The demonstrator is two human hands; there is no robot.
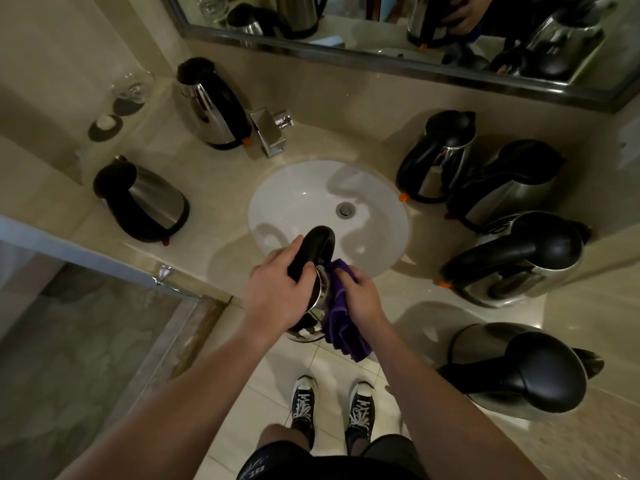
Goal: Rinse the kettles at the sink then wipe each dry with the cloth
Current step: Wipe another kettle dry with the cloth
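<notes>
At far left of the frame, two steel kettles point(207, 102) stand on the counter point(194, 237). In the centre, the white sink point(294, 199) holds nothing but its drain. Over its lower rim the left hand point(273, 296) curls round the held kettle's point(313, 271) black handle, and the right hand point(360, 299) presses a bunched purple cloth point(341, 327) against its steel side. At right stand four more kettles point(512, 261). No writing is legible.

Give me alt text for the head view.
Left hand grips the black handle of a steel kettle at the front rim of the white sink, while the right hand presses a purple cloth to its side. Six more steel kettles stand on the beige counter.
</notes>
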